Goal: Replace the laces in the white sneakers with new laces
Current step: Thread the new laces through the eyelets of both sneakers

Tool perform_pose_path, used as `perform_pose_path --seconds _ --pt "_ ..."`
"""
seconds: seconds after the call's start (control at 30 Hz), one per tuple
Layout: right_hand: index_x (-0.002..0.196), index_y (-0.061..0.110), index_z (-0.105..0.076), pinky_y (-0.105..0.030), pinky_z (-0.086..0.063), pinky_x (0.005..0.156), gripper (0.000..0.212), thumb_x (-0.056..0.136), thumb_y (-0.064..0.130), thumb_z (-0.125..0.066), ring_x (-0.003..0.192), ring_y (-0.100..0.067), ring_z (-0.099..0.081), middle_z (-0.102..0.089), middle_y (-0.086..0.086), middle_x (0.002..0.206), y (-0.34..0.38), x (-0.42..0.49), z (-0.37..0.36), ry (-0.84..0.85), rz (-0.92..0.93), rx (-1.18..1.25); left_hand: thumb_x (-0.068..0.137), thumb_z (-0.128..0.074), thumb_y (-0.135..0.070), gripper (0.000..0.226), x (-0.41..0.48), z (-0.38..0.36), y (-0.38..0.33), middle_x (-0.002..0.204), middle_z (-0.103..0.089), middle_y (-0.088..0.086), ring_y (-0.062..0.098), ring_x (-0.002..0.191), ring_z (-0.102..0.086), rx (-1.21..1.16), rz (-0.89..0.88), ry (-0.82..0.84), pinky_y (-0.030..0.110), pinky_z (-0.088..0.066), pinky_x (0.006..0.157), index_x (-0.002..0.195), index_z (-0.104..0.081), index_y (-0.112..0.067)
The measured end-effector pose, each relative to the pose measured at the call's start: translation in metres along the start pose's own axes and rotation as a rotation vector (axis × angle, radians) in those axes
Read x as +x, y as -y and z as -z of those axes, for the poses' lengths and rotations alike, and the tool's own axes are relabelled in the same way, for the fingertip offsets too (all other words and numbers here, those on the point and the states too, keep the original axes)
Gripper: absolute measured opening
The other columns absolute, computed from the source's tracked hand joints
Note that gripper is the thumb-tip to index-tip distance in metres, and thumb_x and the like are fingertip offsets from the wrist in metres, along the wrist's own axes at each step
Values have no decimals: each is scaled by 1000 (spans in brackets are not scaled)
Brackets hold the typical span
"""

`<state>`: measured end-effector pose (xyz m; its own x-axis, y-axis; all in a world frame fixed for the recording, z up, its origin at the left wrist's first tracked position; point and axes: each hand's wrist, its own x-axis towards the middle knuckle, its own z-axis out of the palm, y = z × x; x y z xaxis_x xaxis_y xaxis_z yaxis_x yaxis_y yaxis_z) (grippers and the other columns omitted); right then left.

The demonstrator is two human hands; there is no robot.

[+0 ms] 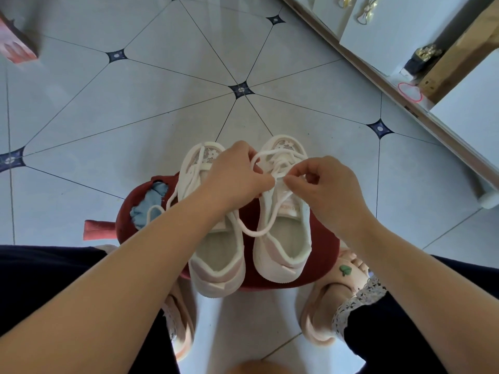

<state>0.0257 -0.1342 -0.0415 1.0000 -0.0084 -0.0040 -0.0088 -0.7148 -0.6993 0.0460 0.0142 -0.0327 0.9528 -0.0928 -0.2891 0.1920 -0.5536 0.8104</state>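
Head view: I see two white sneakers, left one and right one, side by side on a round red surface, toes away from me. Left hand is curled, pinching the white lace over the right one's eyelets. Right hand pinches the lace just beside it. Blue cloth lies at the surface's left edge.

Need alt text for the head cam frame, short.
A person's left hand and right hand pinch a white lace over the eyelets of one white sneaker. A second sneaker sits beside it on a red stool, tiled floor below.
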Motion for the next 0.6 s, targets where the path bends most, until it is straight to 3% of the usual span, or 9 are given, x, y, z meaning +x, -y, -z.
perform_pose_path --seconds 0.17,0.23,0.3,0.4,0.5,0.6 --pt "71 25 -65 -4 -36 66 11 79 17 -65 71 -6 -51 -53 7 76 -1 -1 14 -183 -52 67 76 -64 -11 37 1 -3 3 92 -56 -4 12 82 -54 72 -17 -84 31 -50 72 109 -46 -14" --pt "67 31 -63 -19 -48 79 20 79 14 -64 79 -11 -61 -63 5 81 -1 2 26 -249 -139 314 77 -64 -11 40 1 -3 4 89 -50 -9 7 77 -50 78 -28 -96 22 -44 64 112 -43 -16" --pt "71 25 -61 -33 -55 81 21 84 9 -57 85 -16 -68 -65 4 79 4 3 40 -276 -219 615 78 -64 -11 45 1 -4 5 92 -48 -8 11 80 -50 87 -46 -102 20 -38 60 116 -42 -17" --pt "81 12 -53 -41 -57 81 17 93 5 -44 85 -24 -71 -62 -2 85 12 2 54 -237 -286 891 78 -65 -11 47 0 -5 5 100 -48 -5 14 85 -51 107 -64 -113 20 -37 62 119 -42 -16" --pt "84 8 -50 -37 -58 73 19 97 5 -36 76 -25 -71 -61 -6 80 15 -1 61 -140 -276 965 78 -64 -10 43 -1 -6 3 101 -52 -5 13 86 -52 127 -79 -108 16 -40 62 116 -45 -16" --pt "80 8 -50 -30 -57 63 23 97 4 -35 59 -17 -61 -55 -2 65 17 -5 60 -1 -258 918 78 -61 -7 43 0 -7 2 106 -61 -3 15 98 -57 63 -40 -44 32 -51 84 119 -52 -15"
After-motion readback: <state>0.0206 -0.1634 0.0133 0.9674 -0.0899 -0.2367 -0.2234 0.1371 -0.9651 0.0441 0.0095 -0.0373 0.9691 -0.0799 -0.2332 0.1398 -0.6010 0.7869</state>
